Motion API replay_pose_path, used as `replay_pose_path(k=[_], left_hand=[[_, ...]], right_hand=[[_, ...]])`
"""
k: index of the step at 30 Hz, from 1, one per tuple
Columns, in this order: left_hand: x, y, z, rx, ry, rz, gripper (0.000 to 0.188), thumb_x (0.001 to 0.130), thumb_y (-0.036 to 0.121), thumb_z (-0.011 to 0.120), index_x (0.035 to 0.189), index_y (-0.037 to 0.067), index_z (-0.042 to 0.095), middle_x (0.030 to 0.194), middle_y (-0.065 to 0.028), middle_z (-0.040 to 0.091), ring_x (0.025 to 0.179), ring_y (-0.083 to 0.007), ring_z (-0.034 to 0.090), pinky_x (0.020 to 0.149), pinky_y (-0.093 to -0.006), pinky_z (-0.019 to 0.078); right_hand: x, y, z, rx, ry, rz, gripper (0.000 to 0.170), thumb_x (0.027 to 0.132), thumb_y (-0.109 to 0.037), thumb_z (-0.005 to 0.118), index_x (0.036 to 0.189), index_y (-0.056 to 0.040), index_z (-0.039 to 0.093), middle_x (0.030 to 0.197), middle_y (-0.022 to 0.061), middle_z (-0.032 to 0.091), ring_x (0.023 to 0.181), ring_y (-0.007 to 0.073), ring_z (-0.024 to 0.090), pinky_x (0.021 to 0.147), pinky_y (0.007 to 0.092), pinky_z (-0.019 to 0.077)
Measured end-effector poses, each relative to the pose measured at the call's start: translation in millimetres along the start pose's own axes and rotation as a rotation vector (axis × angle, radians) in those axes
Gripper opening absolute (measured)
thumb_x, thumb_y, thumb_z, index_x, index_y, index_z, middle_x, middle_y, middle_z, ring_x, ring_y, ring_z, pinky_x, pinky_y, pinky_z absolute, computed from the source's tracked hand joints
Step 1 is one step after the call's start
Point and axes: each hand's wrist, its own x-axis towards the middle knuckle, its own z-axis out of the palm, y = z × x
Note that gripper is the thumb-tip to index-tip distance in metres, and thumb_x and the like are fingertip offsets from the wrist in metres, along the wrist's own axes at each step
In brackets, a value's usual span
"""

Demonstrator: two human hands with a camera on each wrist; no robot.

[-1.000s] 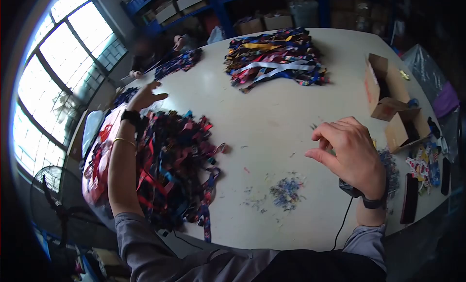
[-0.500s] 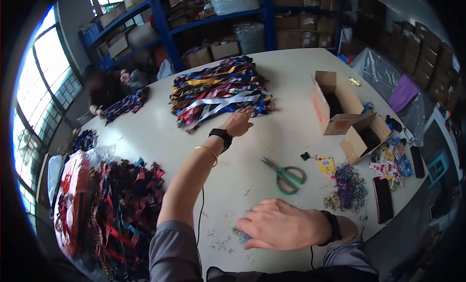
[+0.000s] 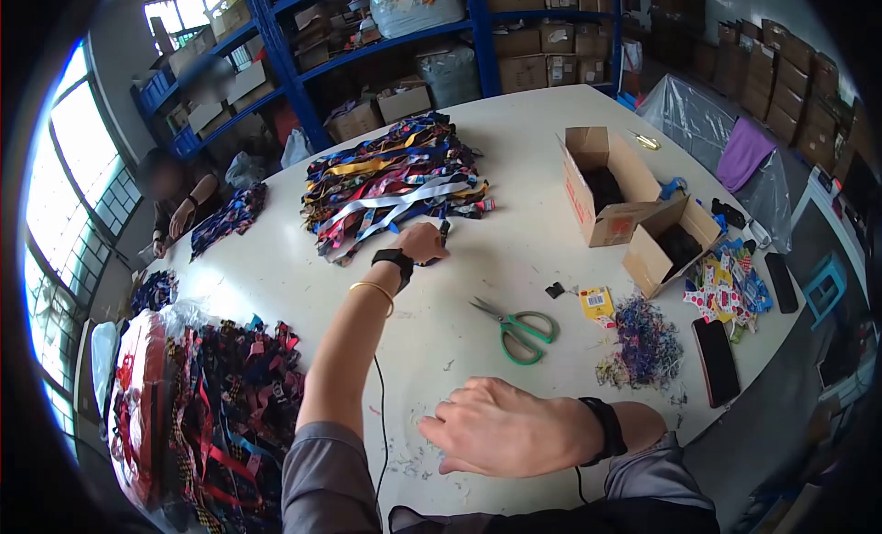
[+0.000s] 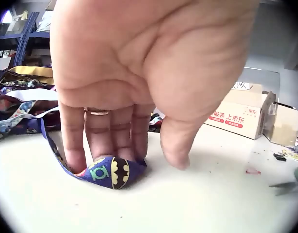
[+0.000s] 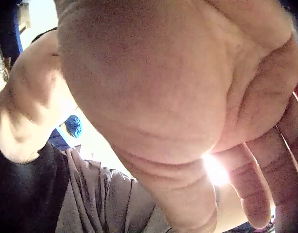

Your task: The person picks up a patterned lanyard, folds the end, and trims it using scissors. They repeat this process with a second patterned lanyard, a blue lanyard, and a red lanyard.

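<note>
The left hand (image 3: 421, 244) reaches across the table to the front edge of a heap of patterned straps (image 3: 386, 180). In the left wrist view its fingers point down, fingertips against a blue strap with a Batman emblem (image 4: 120, 173), while the thumb stands apart. That strap runs back towards the heap. Low over the table's near side is the right hand (image 3: 510, 428), bent at the wrist, with nothing visible in it; in the right wrist view its fingers hang loosely. Green-handled scissors (image 3: 519, 334) lie between the hands, towards the right.
A second strap pile (image 3: 234, 396) and a red plastic-wrapped bundle (image 3: 138, 396) lie at left. Cartons (image 3: 611, 189), thread scraps (image 3: 648, 341), a yellow card (image 3: 596, 301) and a phone (image 3: 715, 361) are at right. Another person (image 3: 179, 198) sits at the far left, handling straps.
The left hand has moved from the left pile to the far heap and touches a strap. The right hand has come down and inward over the near table. The head view has shifted.
</note>
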Motion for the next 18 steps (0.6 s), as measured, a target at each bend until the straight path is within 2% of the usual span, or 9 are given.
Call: replay_pose_path(k=[3, 6, 9, 10, 11, 13, 15, 17, 18], left_hand=[[-30.5, -5.1, -12.1, 0.015, 0.032, 0.145, 0.033, 0.068, 0.034, 0.078, 0.073, 0.003, 0.070, 0.075, -0.0138, 0.069, 0.073, -0.0316, 0.066, 0.068, -0.0421, 0.0511], [-50.2, -16.0, -14.4, 0.077, -0.142, 0.052, 0.028, 0.070, 0.031, 0.075, 0.078, 0.004, 0.071, 0.077, -0.0135, 0.070, 0.074, -0.0329, 0.066, 0.069, -0.0435, 0.0514], [-58.0, -54.7, -11.6, 0.304, -0.205, -0.082, 0.022, 0.073, 0.024, 0.070, 0.085, 0.006, 0.070, 0.079, -0.0132, 0.070, 0.074, -0.0339, 0.066, 0.069, -0.0438, 0.0515], [-69.1, -48.1, -32.9, 0.357, -0.247, -0.062, 0.018, 0.075, 0.019, 0.065, 0.088, 0.008, 0.070, 0.079, -0.0127, 0.069, 0.073, -0.0316, 0.067, 0.066, -0.0431, 0.0522], [-84.4, -34.5, -62.0, 0.218, -0.315, -0.234, 0.017, 0.079, 0.017, 0.062, 0.091, 0.006, 0.068, 0.080, -0.0116, 0.069, 0.070, -0.0257, 0.067, 0.060, -0.0386, 0.0526], [-108.6, -40.7, -90.6, -0.258, -0.225, -0.286, 0.016, 0.087, 0.016, 0.061, 0.094, 0.003, 0.065, 0.079, -0.0083, 0.067, 0.067, -0.0183, 0.066, 0.055, -0.0332, 0.0520], [-134.9, -41.5, -105.1, -0.396, -0.017, -0.188, 0.021, 0.094, 0.018, 0.055, 0.099, -0.001, 0.061, 0.070, -0.0075, 0.063, 0.061, -0.0169, 0.066, 0.053, -0.0339, 0.0509], [-161.6, -13.4, -128.2, -0.363, 0.003, -0.321, 0.027, 0.094, 0.026, 0.062, 0.101, 0.000, 0.059, 0.076, -0.0085, 0.064, 0.060, -0.0169, 0.061, 0.057, -0.0322, 0.0492], [-177.9, 0.6, -134.1, -0.319, 0.010, -0.291, 0.024, 0.091, 0.023, 0.065, 0.100, 0.001, 0.059, 0.075, -0.0061, 0.062, 0.061, -0.0151, 0.057, 0.057, -0.0305, 0.0472]], right_hand=[[-2.3, -3.2, 4.7, 0.002, 0.004, -0.019, 0.037, 0.083, -0.038, 0.070, 0.089, -0.0041, 0.056, 0.074, 0.0084, 0.061, 0.075, 0.0268, 0.065, 0.074, 0.0372, 0.0488], [-4.6, -3.1, 6.6, -0.018, 0.029, -0.039, 0.038, 0.083, -0.038, 0.070, 0.089, -0.0038, 0.056, 0.075, 0.0094, 0.061, 0.077, 0.0276, 0.066, 0.074, 0.0389, 0.0495], [-6.2, 6.9, 4.9, -0.026, 0.093, -0.016, 0.038, 0.084, -0.038, 0.070, 0.091, -0.0036, 0.057, 0.076, 0.0118, 0.063, 0.077, 0.0287, 0.067, 0.071, 0.0401, 0.0503], [-5.4, 13.3, -1.1, 0.008, 0.078, 0.014, 0.037, 0.084, -0.038, 0.070, 0.092, -0.0035, 0.058, 0.077, 0.0127, 0.064, 0.078, 0.0290, 0.067, 0.071, 0.0402, 0.0505], [-4.1, 20.2, -7.0, 0.041, 0.061, 0.044, 0.037, 0.084, -0.038, 0.070, 0.093, -0.0034, 0.059, 0.078, 0.0137, 0.065, 0.078, 0.0293, 0.068, 0.070, 0.0403, 0.0506], [-2.0, 36.6, -16.8, 0.116, 0.085, 0.140, 0.037, 0.084, -0.038, 0.070, 0.096, -0.0042, 0.060, 0.080, 0.0143, 0.067, 0.077, 0.0294, 0.068, 0.069, 0.0388, 0.0509], [0.9, 50.7, -23.0, 0.172, 0.126, 0.220, 0.036, 0.085, -0.036, 0.071, 0.099, -0.0044, 0.061, 0.081, 0.0137, 0.069, 0.077, 0.0286, 0.068, 0.069, 0.0372, 0.0510], [5.8, 59.9, -24.1, 0.213, 0.184, 0.281, 0.036, 0.085, -0.034, 0.071, 0.102, -0.0041, 0.062, 0.080, 0.0119, 0.070, 0.075, 0.0270, 0.068, 0.070, 0.0355, 0.0511], [9.7, 62.1, -21.9, 0.245, 0.211, 0.290, 0.036, 0.085, -0.033, 0.072, 0.102, -0.0037, 0.062, 0.081, 0.0115, 0.070, 0.075, 0.0258, 0.068, 0.070, 0.0352, 0.0510]])
